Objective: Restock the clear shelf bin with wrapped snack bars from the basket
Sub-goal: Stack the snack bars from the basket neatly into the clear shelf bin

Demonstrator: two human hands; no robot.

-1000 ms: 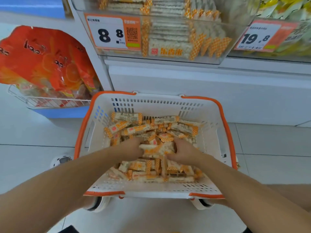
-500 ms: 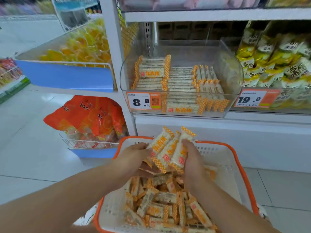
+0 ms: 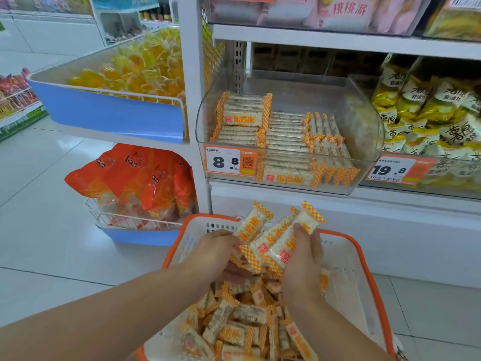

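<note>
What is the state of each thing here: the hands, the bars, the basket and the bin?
Left hand: grips a bunch of bars.
Right hand: grips the same bunch.
Held bars: lifted above the basket, wrapped.
Basket: still holds many loose bars.
Bin: open on top, partly filled, right rear bare.

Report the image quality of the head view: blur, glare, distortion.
Head view: even, soft store light with no hard shadows; wide-angle bending curves the shelf edges; the bin front shows hazy reflections; the bars held by both hands are sharp, while the basket contents near the bottom edge are smeared.
</note>
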